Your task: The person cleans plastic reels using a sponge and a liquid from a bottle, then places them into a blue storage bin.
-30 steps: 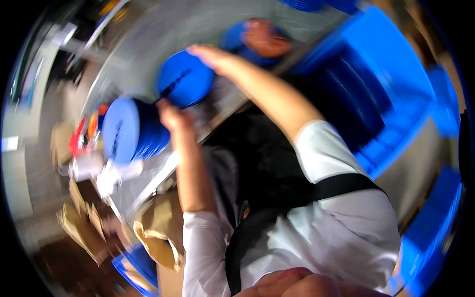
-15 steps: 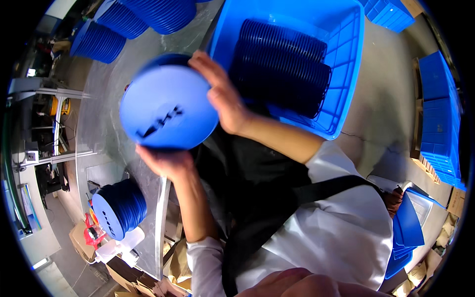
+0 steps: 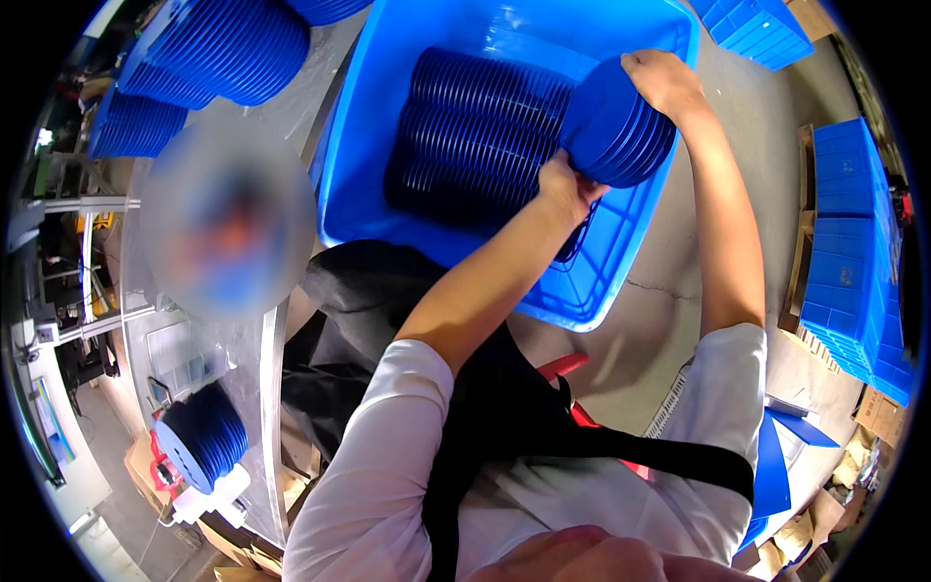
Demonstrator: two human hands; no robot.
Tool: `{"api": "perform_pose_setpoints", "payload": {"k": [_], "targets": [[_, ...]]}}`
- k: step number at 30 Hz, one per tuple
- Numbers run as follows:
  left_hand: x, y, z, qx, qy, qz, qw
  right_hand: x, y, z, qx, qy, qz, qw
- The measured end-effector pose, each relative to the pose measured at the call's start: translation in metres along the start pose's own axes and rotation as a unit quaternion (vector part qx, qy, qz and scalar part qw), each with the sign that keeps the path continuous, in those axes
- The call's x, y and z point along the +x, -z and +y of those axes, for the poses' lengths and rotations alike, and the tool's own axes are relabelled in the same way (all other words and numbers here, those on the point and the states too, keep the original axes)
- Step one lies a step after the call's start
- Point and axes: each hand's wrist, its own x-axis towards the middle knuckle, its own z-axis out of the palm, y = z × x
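Note:
A short stack of blue round discs [image 3: 613, 126] is held between my two hands over the right side of a large blue crate [image 3: 621, 276]. My left hand [image 3: 570, 186] grips the stack's lower left edge, some of its fingers hidden underneath. Curled over the upper right edge is my right hand [image 3: 663, 80]. The stack is tilted, its flat face turned up and toward the left. Long rows of similar blue discs [image 3: 475, 131] stand on edge inside the crate, beside the held stack.
Tall stacks of blue discs [image 3: 228, 48] stand on the grey table at upper left. Another blue stack [image 3: 202, 436] sits near the table's lower end. A blurred patch hides part of the table. Blue crates [image 3: 849, 262] are piled on a pallet at right.
Both hands have moved right with the blue discs, from over the table to the crate's right side. The discs' marked face no longer shows. My view has shifted too.

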Motion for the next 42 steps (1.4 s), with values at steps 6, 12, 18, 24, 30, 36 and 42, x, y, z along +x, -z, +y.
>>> {"api": "perform_pose_setpoints", "payload": {"k": [6,12,18,24,30,36,42], "targets": [[0.039,0.01,-0.039,0.034,0.116,0.07,0.99,0.082,-0.058,0.029,-0.148,-0.006,-0.169,0.974],[0.05,0.013,-0.033,0.02,0.127,0.078,0.989,0.129,-0.117,0.064,-0.243,0.124,-0.219,0.937],[0.065,0.023,-0.032,0.035,0.163,-0.003,0.986,0.161,-0.148,0.097,-0.26,0.166,-0.219,0.926],[0.07,0.027,-0.018,0.044,0.169,0.009,0.985,0.168,-0.148,0.074,-0.296,0.241,-0.283,0.88],[0.075,0.034,-0.035,0.059,0.19,-0.062,0.978,0.164,-0.155,0.099,-0.297,0.181,-0.275,0.896],[0.08,0.04,-0.035,0.056,0.2,-0.067,0.976,0.165,-0.159,0.102,-0.293,0.228,-0.295,0.88],[0.084,0.048,-0.028,0.022,0.206,0.01,0.978,0.145,-0.17,0.061,-0.09,-0.031,-0.301,0.949]]}}
